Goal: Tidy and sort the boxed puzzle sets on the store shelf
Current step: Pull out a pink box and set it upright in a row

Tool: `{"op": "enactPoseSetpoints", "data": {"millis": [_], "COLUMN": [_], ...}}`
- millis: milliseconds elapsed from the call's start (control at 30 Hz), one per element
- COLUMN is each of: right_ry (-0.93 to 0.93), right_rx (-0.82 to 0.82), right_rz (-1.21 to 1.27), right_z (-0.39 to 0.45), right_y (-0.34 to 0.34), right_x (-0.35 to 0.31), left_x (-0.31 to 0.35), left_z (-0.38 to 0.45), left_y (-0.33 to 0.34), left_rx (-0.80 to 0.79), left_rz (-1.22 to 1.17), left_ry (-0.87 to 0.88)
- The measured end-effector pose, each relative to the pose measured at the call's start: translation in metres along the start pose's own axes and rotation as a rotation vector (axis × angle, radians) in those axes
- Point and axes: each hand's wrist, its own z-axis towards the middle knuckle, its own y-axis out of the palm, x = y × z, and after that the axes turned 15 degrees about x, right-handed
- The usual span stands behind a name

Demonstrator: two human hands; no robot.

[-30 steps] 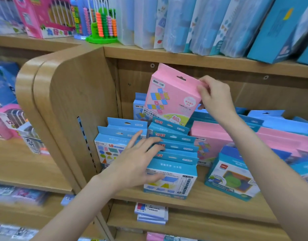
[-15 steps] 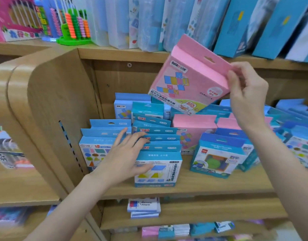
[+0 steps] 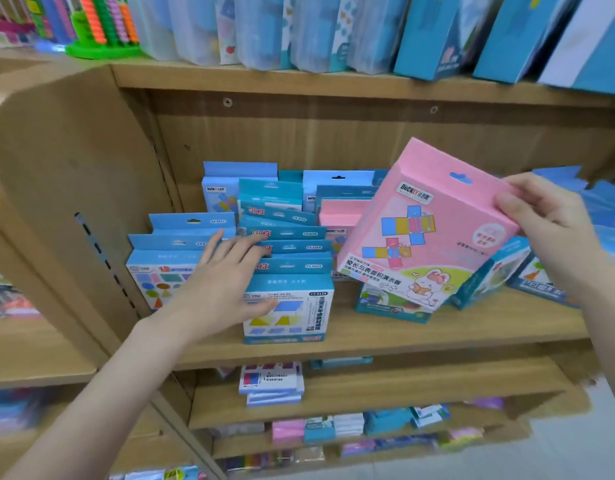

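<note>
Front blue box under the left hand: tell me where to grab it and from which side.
Pinch the hang tab on top of the front blue box, coming from above and in front. It stands upright at the head of a tight row, so its sides are crowded, and the left hand resting on it must lift first.

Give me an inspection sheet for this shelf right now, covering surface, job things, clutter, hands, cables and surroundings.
Surface: wooden shelf, boxes standing in rows.
Job's things: pink box held tilted, off the shelf; blue boxes in a front-to-back row; another pink box behind.
Clutter: teal boxes leaning askew at right.
Hands: left hand flat on the blue boxes; right hand has a grip on the pink box's top corner.
Cables: nothing seen.
Surroundings: abacus on the shelf above; stacked packs below.
</note>
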Motion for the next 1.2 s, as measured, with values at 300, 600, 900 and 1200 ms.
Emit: {"op": "enactPoseSetpoints", "data": {"millis": [300, 600, 900, 1200], "right_ry": [-0.350, -0.422, -0.508, -0.454], "right_rx": [-0.150, -0.099, 0.009, 0.017], "right_rz": [-0.320, -0.167, -0.219, -0.259], "right_z": [-0.021, -0.044, -0.048, -0.053], "right_y": [0.010, 0.054, 0.066, 0.073], "right_x": [0.040, 0.066, 0.065, 0.061], "left_x": [0.048, 0.080, 0.063, 0.090], "left_z": [-0.004, -0.029, -0.022, -0.005], "left_y": [0.013, 0.031, 0.036, 0.034], "left_rx": [0.104, 0.188, 0.212, 0.249], "left_rz": [0.096, 0.292, 0.361, 0.151], "left_ry": [0.022, -0.195, -0.242, -0.098]}}
